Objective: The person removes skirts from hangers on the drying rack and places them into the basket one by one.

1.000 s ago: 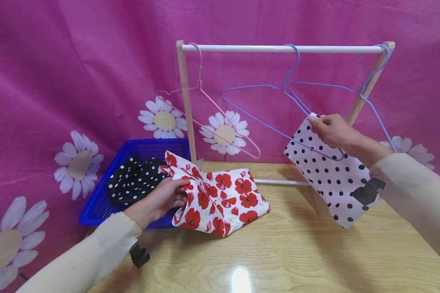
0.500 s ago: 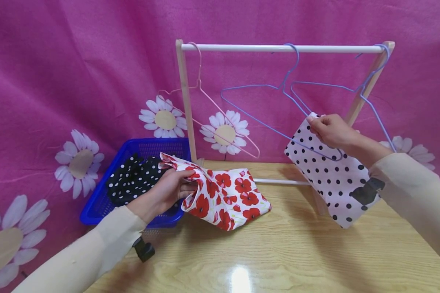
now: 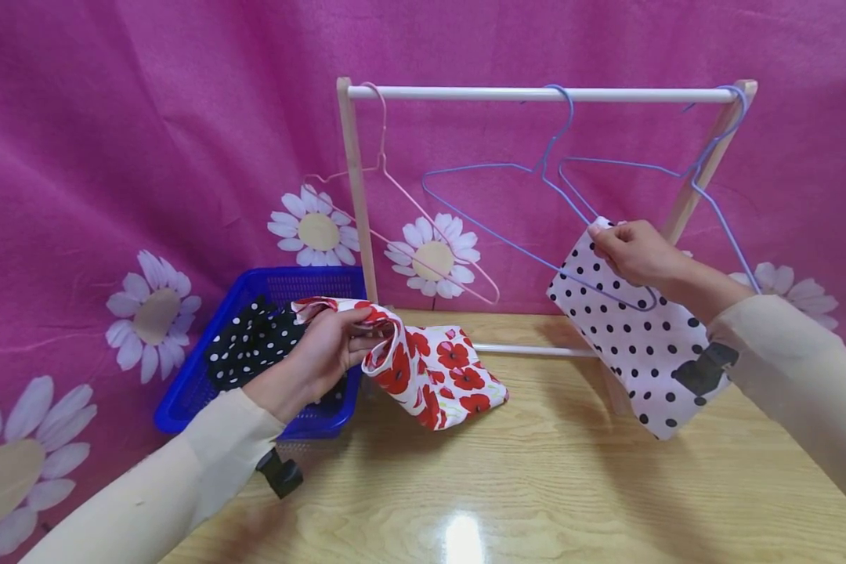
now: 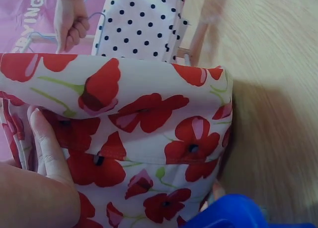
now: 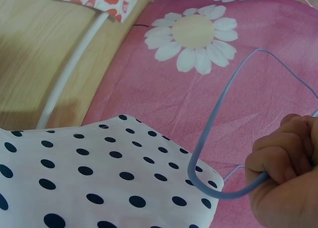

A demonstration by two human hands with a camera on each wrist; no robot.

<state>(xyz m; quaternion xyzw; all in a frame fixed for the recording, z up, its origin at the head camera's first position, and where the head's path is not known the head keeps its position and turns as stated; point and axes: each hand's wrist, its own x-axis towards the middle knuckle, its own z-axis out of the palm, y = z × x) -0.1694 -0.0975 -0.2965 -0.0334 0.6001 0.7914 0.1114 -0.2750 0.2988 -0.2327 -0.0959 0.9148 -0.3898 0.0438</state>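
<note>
In the head view my left hand (image 3: 327, 348) holds a white poppy-print cloth (image 3: 451, 368) at its folded left end, thumb above and fingers beneath. The cloth's free end droops to the right, low over the table. My right hand (image 3: 638, 251) grips the right arm of the middle blue hanger (image 3: 493, 227); the right wrist view shows its fingers curled round the blue wire (image 5: 218, 104). A white cloth with black dots (image 3: 627, 337) hangs behind that hanger's end, its top edge right at my right hand. The left wrist view shows a seam and wide fold in the poppy-print cloth (image 4: 149, 114).
The hangers hang from the white rail (image 3: 458, 93) of a wooden-sided rack: a pink hanger (image 3: 430, 223) at left and another blue hanger (image 3: 722, 211) at right. A blue basket (image 3: 183, 392) with black dotted cloth (image 3: 254, 345) stands left. Behind hangs a pink curtain (image 3: 183, 117).
My left hand has shifted slightly right and up, and the end of the poppy-print cloth has folded over more around it. My right hand has stayed nearly still at the hanger.
</note>
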